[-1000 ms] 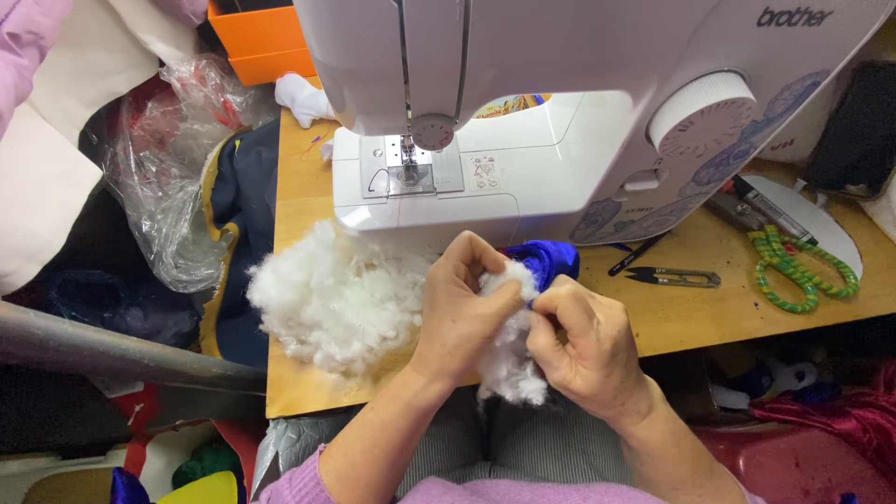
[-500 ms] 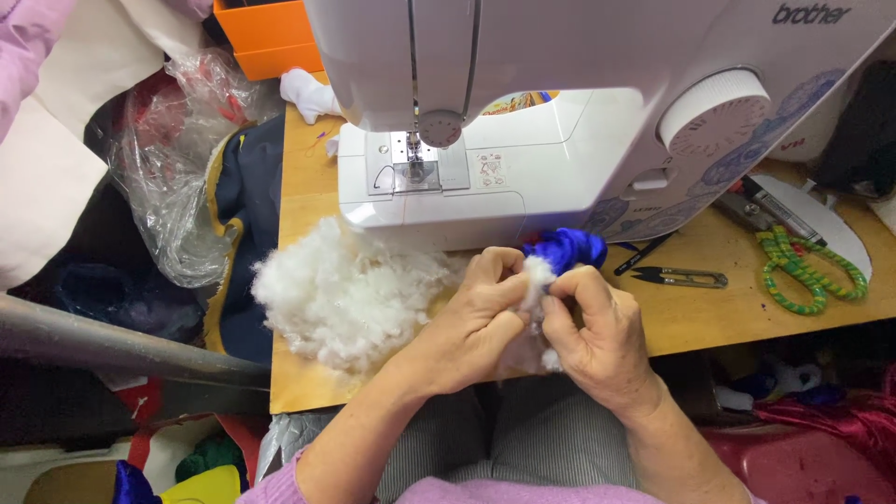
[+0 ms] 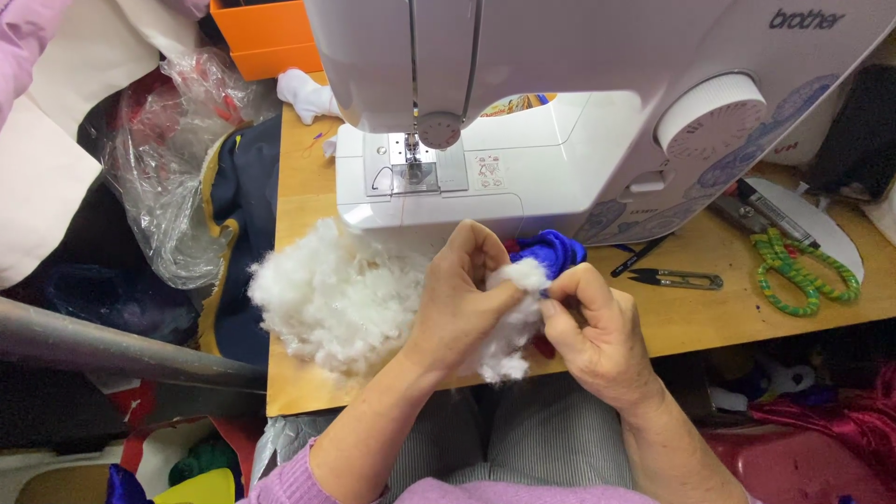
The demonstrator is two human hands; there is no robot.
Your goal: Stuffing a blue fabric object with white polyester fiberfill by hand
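Fingers [image 3: 485, 285] of the left hand [image 3: 457, 308] and the right hand [image 3: 597, 327] are pinched together on a tuft of white stuffing [image 3: 513, 322] against a blue fabric piece [image 3: 551, 250], above the counter's [image 3: 709, 313] front edge, just beside a loose stuffing pile [image 3: 331, 294] before the sewing machine [image 3: 560, 121].

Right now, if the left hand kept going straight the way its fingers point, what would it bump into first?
The left hand points up and right at the white stuffing it pinches, with the blue cloth just behind. Past those, probably the sewing machine, though depth is hard to judge.
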